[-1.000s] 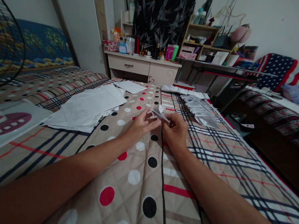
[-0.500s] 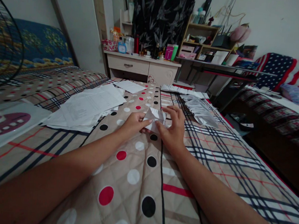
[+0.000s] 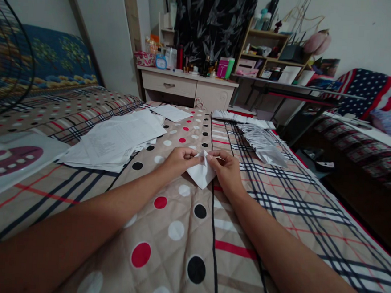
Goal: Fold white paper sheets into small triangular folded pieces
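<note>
A small piece of folded white paper [image 3: 201, 174] is held just over the dotted bedspread [image 3: 174, 252], one corner pointing toward me. My left hand [image 3: 178, 161] pinches its upper left side between thumb and fingers. On the upper right side, my right hand [image 3: 226, 167] grips it the same way, thumb close to the paper's peak. Left of my hands lies a stack of printed sheets [image 3: 116, 134]. To the right is a row of folded paper pieces [image 3: 262, 144], packed closely together.
Another row of folded papers [image 3: 242, 119] lies at the bed's far edge, and more sheets [image 3: 171, 112] lie left of it. A bag with a purple print [image 3: 10, 160] is at left, near a fan [image 3: 8, 53]. A cabinet [image 3: 173, 84] stands beyond the bed.
The folded paper has turned so a corner now points toward me. My right hand's raised fingers have closed onto its upper right side, and my left hand has shifted its grip.
</note>
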### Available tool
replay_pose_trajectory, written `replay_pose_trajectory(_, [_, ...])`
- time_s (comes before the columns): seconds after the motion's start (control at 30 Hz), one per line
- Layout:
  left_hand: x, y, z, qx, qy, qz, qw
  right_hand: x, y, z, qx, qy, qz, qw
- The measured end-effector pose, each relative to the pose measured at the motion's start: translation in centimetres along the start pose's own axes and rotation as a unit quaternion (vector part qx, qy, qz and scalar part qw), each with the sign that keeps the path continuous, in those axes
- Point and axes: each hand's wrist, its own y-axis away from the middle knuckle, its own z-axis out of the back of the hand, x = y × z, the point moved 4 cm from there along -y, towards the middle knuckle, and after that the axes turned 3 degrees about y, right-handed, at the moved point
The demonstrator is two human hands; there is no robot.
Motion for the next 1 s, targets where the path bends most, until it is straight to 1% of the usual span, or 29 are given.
replay_pose_trajectory(0.07, [-0.1,0.1,0.0,-0.023,0.015,0.005,1.000,0.6,0.2,-0.2,0.001,0.044,0.043,0.998])
replay_pose_trajectory(0.17, [-0.3,0.2,0.3,-0.059,0.019,0.004,0.998,1.4,0.6,-0.3,-0.016,0.137,0.107,0.985])
replay_pose_trajectory(0.23, [-0.3,0.3,0.3,-0.069,0.018,0.007,0.997,1.6,0.7,-0.3,-0.026,0.188,0.132,0.973])
replay_pose_trajectory(0.33, [-0.1,0.2,0.4,-0.078,0.014,0.005,0.997,1.5,0.7,-0.3,-0.038,0.229,0.158,0.960])
replay_pose_trajectory(0.53, [0.2,0.1,0.2,-0.084,0.000,-0.009,0.996,1.7,0.9,-0.1,-0.051,0.309,0.152,0.937])
replay_pose_trajectory(0.67, [0.1,0.3,0.1,-0.090,0.009,-0.004,0.996,2.3,1.1,-0.3,-0.051,0.352,0.175,0.918])
replay_pose_trajectory(0.87, [-0.1,0.4,0.0,-0.099,-0.008,-0.009,0.995,2.0,0.9,-0.2,-0.051,0.349,0.165,0.921])
replay_pose_trajectory(1.0, [-0.1,0.4,0.2,-0.112,-0.053,-0.016,0.992,2.4,1.2,-0.4,-0.047,0.374,0.187,0.907])
